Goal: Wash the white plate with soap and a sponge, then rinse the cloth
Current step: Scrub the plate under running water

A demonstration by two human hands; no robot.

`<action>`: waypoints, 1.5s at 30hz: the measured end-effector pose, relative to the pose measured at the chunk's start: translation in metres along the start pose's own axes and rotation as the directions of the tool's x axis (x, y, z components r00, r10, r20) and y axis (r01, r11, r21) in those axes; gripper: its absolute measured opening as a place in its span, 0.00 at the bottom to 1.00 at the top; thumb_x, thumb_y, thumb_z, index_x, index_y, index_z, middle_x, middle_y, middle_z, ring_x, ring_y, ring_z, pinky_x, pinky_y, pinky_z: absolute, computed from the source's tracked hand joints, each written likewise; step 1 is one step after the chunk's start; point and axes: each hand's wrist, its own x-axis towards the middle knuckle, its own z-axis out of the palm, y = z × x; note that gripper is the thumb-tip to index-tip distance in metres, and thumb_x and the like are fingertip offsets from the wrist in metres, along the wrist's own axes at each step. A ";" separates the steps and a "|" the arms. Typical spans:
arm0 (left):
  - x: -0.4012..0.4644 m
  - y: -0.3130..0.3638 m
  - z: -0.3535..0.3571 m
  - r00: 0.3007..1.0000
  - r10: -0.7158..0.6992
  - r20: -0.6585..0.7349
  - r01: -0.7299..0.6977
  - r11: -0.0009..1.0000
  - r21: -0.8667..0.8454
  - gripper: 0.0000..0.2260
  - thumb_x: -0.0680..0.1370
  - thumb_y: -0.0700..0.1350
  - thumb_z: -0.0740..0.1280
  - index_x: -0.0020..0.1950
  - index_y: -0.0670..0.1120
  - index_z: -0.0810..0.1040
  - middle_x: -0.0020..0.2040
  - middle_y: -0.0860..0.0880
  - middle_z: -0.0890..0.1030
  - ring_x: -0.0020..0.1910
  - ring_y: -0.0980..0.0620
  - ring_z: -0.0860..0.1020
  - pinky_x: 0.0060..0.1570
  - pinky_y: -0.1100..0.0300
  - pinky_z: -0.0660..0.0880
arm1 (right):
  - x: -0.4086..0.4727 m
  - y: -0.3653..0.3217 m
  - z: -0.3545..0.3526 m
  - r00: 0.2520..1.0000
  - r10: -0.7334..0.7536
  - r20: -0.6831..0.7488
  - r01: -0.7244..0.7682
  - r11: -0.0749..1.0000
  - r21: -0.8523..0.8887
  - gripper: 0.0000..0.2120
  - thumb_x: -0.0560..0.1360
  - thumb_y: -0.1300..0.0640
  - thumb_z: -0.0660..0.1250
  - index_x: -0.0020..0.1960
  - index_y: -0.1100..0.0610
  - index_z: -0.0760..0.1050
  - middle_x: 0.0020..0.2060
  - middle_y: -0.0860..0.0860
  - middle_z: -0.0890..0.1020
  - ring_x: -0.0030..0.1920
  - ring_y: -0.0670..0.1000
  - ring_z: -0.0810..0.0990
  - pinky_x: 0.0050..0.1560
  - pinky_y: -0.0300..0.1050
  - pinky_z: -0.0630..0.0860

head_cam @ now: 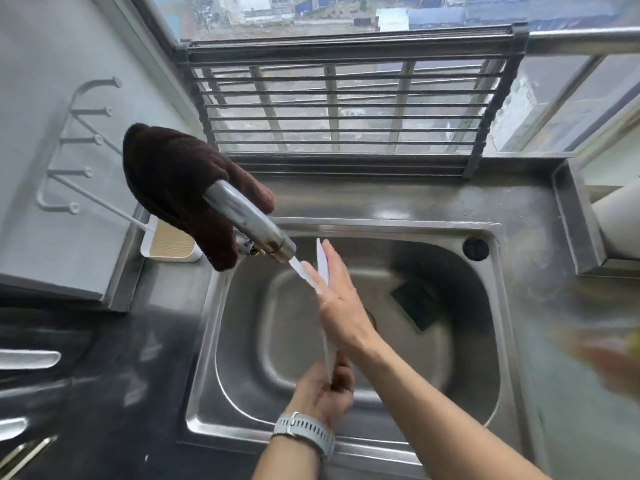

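The white plate [322, 261] stands on edge over the steel sink [450, 393], seen almost edge-on. My left hand [323, 393], with a grey watch at the wrist, grips its lower rim. My right hand [337, 299] lies flat against the plate's right face, fingers straight. Water runs from the steel tap [249, 223] onto the plate's upper part. A dark brown cloth [173, 181] hangs draped over the tap. A dark green sponge [417, 303] lies on the sink floor to the right.
A white soap dish with a wooden insert [171, 244] sits at the sink's back left. A metal dish rack [339, 109] stands behind the sink before the window. Dark countertop [104, 393] spreads to the left. Something yellow and blurred [606, 351] lies at the right.
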 end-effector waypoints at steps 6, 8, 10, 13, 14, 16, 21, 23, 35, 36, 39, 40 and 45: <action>-0.001 -0.004 0.002 0.998 -0.036 0.051 0.046 0.977 -0.207 0.11 0.81 0.34 0.61 0.39 0.34 0.77 0.20 0.41 0.77 0.13 0.50 0.74 0.12 0.69 0.67 | 0.006 -0.010 -0.002 0.989 0.150 0.019 -0.147 0.983 -0.110 0.27 0.80 0.39 0.58 0.77 0.45 0.60 0.75 0.47 0.68 0.74 0.54 0.65 0.74 0.55 0.59; 0.003 -0.003 0.008 0.995 0.090 -0.032 -0.093 0.991 -0.101 0.06 0.84 0.40 0.62 0.54 0.37 0.76 0.30 0.40 0.82 0.22 0.49 0.79 0.15 0.68 0.70 | -0.003 -0.002 -0.019 0.995 0.071 -0.063 -0.080 0.983 -0.167 0.16 0.81 0.47 0.59 0.67 0.47 0.72 0.59 0.52 0.81 0.59 0.56 0.78 0.62 0.55 0.74; 0.012 -0.003 0.007 0.959 0.277 -0.063 -0.277 0.961 0.007 0.09 0.85 0.43 0.62 0.64 0.42 0.74 0.48 0.38 0.83 0.38 0.45 0.81 0.29 0.60 0.80 | -0.011 0.015 -0.043 0.986 0.039 -0.163 -0.074 0.975 -0.211 0.10 0.80 0.55 0.60 0.59 0.50 0.77 0.49 0.52 0.84 0.49 0.56 0.81 0.52 0.56 0.79; 0.015 0.002 -0.007 0.856 0.516 -0.025 -0.503 0.844 0.186 0.06 0.85 0.42 0.60 0.59 0.45 0.75 0.57 0.41 0.81 0.51 0.43 0.80 0.55 0.51 0.77 | -0.023 0.040 -0.075 0.963 0.169 -0.211 -0.200 0.970 -0.136 0.07 0.78 0.60 0.64 0.50 0.53 0.81 0.43 0.51 0.85 0.46 0.55 0.84 0.49 0.57 0.81; 0.012 0.005 -0.011 0.829 0.559 0.023 -0.546 0.799 0.251 0.06 0.85 0.42 0.61 0.56 0.45 0.77 0.55 0.43 0.82 0.51 0.45 0.80 0.56 0.51 0.75 | -0.027 0.046 -0.084 0.954 0.206 -0.219 -0.233 0.967 -0.103 0.07 0.77 0.60 0.66 0.49 0.53 0.82 0.42 0.51 0.86 0.46 0.55 0.84 0.47 0.55 0.81; 0.005 0.012 -0.020 0.791 0.597 0.133 -0.599 0.712 0.366 0.06 0.84 0.40 0.62 0.51 0.45 0.79 0.51 0.45 0.85 0.49 0.47 0.81 0.52 0.53 0.77 | -0.032 0.059 -0.096 0.937 0.273 -0.220 -0.285 0.958 -0.026 0.06 0.76 0.59 0.70 0.50 0.52 0.83 0.41 0.50 0.87 0.45 0.54 0.86 0.41 0.48 0.82; -0.028 0.031 -0.033 0.715 0.622 0.319 -0.662 0.459 0.592 0.04 0.80 0.40 0.68 0.49 0.46 0.83 0.46 0.48 0.88 0.49 0.46 0.85 0.52 0.48 0.81 | -0.035 0.081 -0.102 0.895 0.415 -0.162 -0.405 0.910 0.093 0.15 0.72 0.62 0.74 0.58 0.53 0.79 0.48 0.52 0.86 0.49 0.54 0.85 0.47 0.48 0.82; -0.044 0.038 -0.035 0.702 0.617 0.355 -0.659 0.374 0.653 0.03 0.79 0.41 0.70 0.49 0.47 0.84 0.45 0.49 0.88 0.48 0.47 0.86 0.52 0.48 0.83 | -0.037 0.084 -0.105 0.883 0.456 -0.113 -0.447 0.889 0.097 0.18 0.71 0.62 0.75 0.59 0.55 0.78 0.49 0.54 0.87 0.50 0.56 0.86 0.53 0.55 0.82; -0.074 0.048 -0.034 0.938 0.307 0.162 -0.319 0.578 0.752 0.10 0.81 0.36 0.64 0.52 0.29 0.81 0.40 0.36 0.84 0.33 0.43 0.83 0.29 0.58 0.81 | -0.070 0.012 -0.119 0.858 0.472 -0.200 -0.493 0.867 -0.068 0.07 0.71 0.65 0.67 0.38 0.64 0.83 0.28 0.57 0.83 0.27 0.52 0.82 0.32 0.44 0.81; -0.074 0.042 -0.033 0.948 0.268 0.172 -0.301 0.575 0.761 0.10 0.81 0.35 0.64 0.53 0.28 0.81 0.38 0.37 0.84 0.31 0.45 0.83 0.27 0.60 0.79 | -0.076 0.000 -0.122 0.872 0.424 -0.246 -0.465 0.874 -0.139 0.08 0.69 0.64 0.67 0.34 0.63 0.82 0.25 0.56 0.82 0.26 0.52 0.82 0.32 0.45 0.81; -0.078 0.023 -0.028 0.967 0.172 0.187 -0.252 0.569 0.783 0.09 0.79 0.32 0.66 0.51 0.26 0.81 0.31 0.41 0.82 0.22 0.51 0.79 0.21 0.65 0.74 | -0.088 -0.025 -0.134 0.877 0.334 -0.346 -0.422 0.880 -0.220 0.11 0.68 0.62 0.66 0.29 0.62 0.81 0.21 0.55 0.81 0.22 0.50 0.80 0.29 0.41 0.75; -0.080 0.017 -0.027 0.971 0.145 0.188 -0.237 0.581 0.779 0.08 0.78 0.31 0.66 0.50 0.27 0.81 0.29 0.41 0.82 0.21 0.51 0.78 0.20 0.66 0.73 | -0.089 -0.025 -0.139 0.862 0.344 -0.372 -0.440 0.873 -0.212 0.11 0.68 0.61 0.66 0.29 0.62 0.81 0.21 0.55 0.80 0.21 0.50 0.79 0.28 0.40 0.74; -0.094 0.002 -0.027 0.978 0.141 0.151 -0.205 0.577 0.791 0.05 0.77 0.29 0.64 0.48 0.28 0.78 0.27 0.41 0.79 0.17 0.52 0.75 0.17 0.67 0.71 | -0.102 -0.018 -0.154 0.777 0.482 -0.405 -0.588 0.786 -0.190 0.13 0.64 0.60 0.66 0.22 0.62 0.77 0.19 0.55 0.79 0.19 0.49 0.75 0.29 0.45 0.78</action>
